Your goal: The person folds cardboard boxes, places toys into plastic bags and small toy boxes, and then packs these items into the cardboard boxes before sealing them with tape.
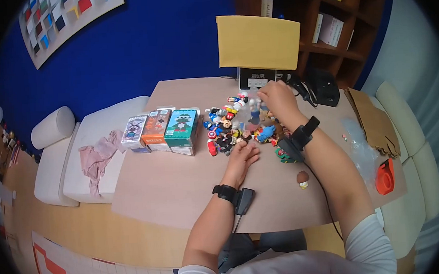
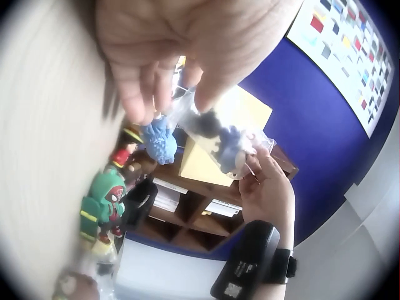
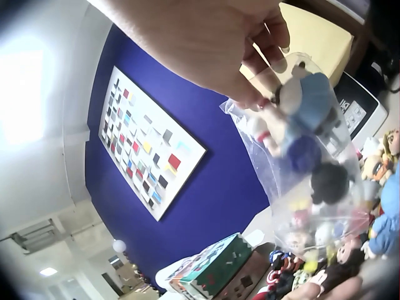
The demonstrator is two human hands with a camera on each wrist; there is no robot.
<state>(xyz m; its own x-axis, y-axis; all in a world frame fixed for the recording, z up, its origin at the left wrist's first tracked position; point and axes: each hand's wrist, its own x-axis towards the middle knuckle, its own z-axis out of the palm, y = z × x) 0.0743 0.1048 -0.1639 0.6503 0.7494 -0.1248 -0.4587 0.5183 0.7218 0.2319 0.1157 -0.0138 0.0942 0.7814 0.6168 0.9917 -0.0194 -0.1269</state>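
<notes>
My right hand (image 1: 279, 99) pinches the upper end of a clear plastic bag (image 3: 259, 147) and holds it up over the far side of a pile of small toy figures (image 1: 224, 129). Inside the bag several figures show, one with a light blue body (image 3: 309, 103) near the top. My left hand (image 1: 241, 161) rests at the near edge of the pile, its fingers loosely spread and relaxed. In the left wrist view, a blue figure (image 2: 161, 142) lies just beyond the left fingertips. A green-hooded figure (image 2: 109, 195) stands nearby to the right of the pile.
Three toy boxes (image 1: 158, 128) line up left of the pile. A brown-capped figure (image 1: 303, 178) lies nearer me. To the right are an empty plastic bag (image 1: 360, 150), brown cardboard (image 1: 373, 118) and an orange tape dispenser (image 1: 384, 177). A yellow envelope (image 1: 259, 41) stands at the back.
</notes>
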